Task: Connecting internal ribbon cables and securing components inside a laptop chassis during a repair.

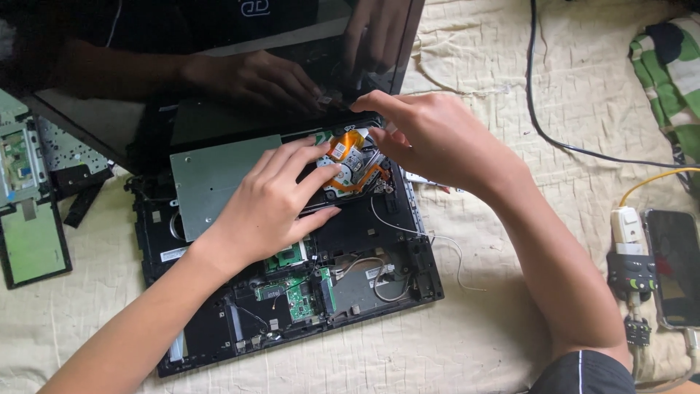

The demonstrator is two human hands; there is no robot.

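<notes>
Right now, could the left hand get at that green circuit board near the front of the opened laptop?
Probably yes. The left hand rests on the laptop's insides just beyond the green circuit board, and its forearm passes right beside the board. Nothing covers the board; only thin wires lie to its right. The right hand works farther back.

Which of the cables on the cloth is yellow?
The yellow cable at the right edge, arcing above the white plug. The black cable runs down from the top; the thin white wire trails from the laptop.

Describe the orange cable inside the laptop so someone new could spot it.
Start at the opened laptop base on the cream cloth. Near its far edge, by the hinge, both hands meet. Between the left hand and right hand curls the orange ribbon cable, the only orange part inside.
</notes>
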